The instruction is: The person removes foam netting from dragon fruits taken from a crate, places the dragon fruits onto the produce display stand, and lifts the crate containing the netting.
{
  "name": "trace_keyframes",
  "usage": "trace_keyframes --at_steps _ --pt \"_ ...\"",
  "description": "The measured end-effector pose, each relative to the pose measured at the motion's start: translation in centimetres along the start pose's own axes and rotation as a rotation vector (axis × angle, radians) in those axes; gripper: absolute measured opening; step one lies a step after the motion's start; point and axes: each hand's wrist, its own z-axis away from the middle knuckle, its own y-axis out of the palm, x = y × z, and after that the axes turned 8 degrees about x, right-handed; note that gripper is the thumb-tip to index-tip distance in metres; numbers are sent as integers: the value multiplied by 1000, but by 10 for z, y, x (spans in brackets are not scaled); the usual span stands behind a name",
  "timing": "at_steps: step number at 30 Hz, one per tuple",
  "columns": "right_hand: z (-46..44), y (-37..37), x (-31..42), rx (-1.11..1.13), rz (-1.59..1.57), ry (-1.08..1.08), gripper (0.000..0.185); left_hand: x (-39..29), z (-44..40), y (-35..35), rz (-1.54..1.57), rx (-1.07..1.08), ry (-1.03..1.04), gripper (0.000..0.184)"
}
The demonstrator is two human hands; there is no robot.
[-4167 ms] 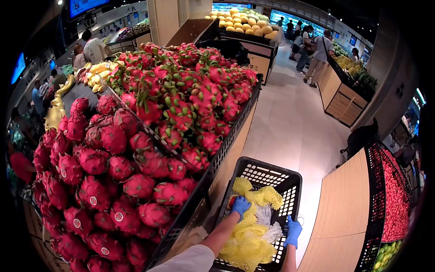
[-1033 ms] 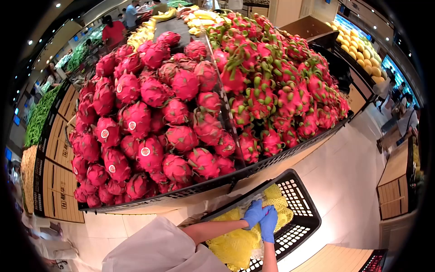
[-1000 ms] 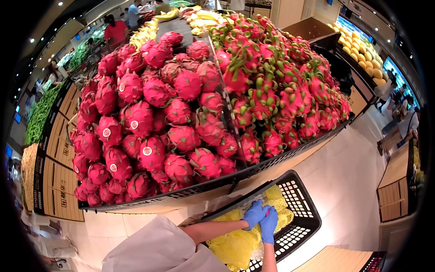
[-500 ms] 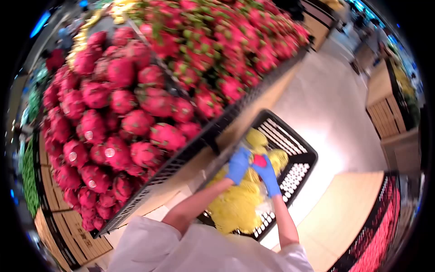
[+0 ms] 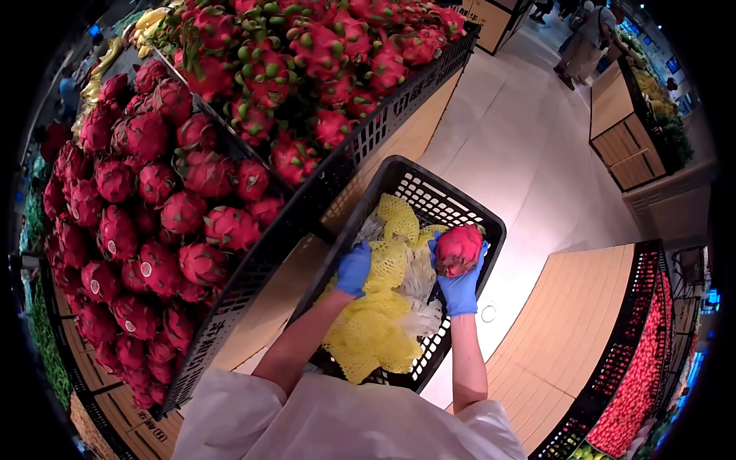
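My right hand [image 5: 458, 287], in a blue glove, holds a red dragon fruit [image 5: 460, 251] above the right side of a black plastic crate [image 5: 497, 222]. The fruit rests in the palm with the fingers around it. My left hand [image 5: 354, 269], also gloved in blue, is at the crate's left side beside yellow foam fruit nets [image 5: 372, 326]. Its fingers look curled inward, and whatever they may hold is hidden. Crumpled clear plastic [image 5: 418, 280] lies among the nets between my hands.
A large heap of dragon fruit [image 5: 184, 211] fills the slanted display at my left. Behind it lies a second heap with green-tipped scales [image 5: 330, 54]. To the right are a curved wooden stand [image 5: 552, 330] and red produce [image 5: 629, 383]. A person [image 5: 589, 42] stands farther back.
My hands, close together around something red in the crate before, have parted. The right moved rightward with the dragon fruit, now in full view; the left moved leftward. The view has shifted.
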Motion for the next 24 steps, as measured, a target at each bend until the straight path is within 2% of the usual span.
trace_keyframes --at_steps 1,3,4,5,6,7,8,10,11,14,16,18,19,20,21,22,23,24 --pt "2 2 3 31 329 -40 57 -3 -2 2 3 -6 -5 16" --pt "5 13 7 71 661 -91 58 -4 -12 -3 -75 205 97 18" --pt "7 23 8 39 797 -142 61 -4 -16 -10 -73 195 93 18" --pt "10 32 10 5 932 -194 64 -7 -20 -18 231 89 126 18" --pt "16 45 19 232 448 -86 62 -7 -22 -31 532 -20 159 20" --pt "21 57 29 364 -27 95 59 -5 -25 -51 632 0 232 24" --pt "27 69 29 385 -27 101 59 -1 -29 -71 726 13 301 28" --pt "35 88 17 15 259 -259 53 13 -21 -110 810 -112 350 33" --pt "38 95 12 -9 344 -305 53 21 -17 -130 796 -139 353 36" --pt "49 110 9 1 620 -342 61 60 -12 -202 817 50 395 49" --pt "38 91 16 64 821 -366 65 89 -13 -244 1609 676 494 64" --pt "44 146 10 241 1356 -621 72 107 -18 -259 2357 1441 385 79" --pt "46 169 -2 253 1342 -584 79 116 -19 -274 2434 1502 335 87" --pt "48 191 -9 363 1457 -560 84 126 -20 -286 2511 1483 390 74" --pt "49 214 -17 481 1560 -542 88 134 -20 -306 2670 1422 271 62" --pt "46 232 -22 746 1865 -749 89 143 -20 -321 2825 1359 151 50" --pt "41 252 -30 756 1867 -757 89 156 -24 -314 2844 1271 236 42" --pt "34 274 -40 877 1980 -854 91 171 -29 -307 2860 1178 325 33"
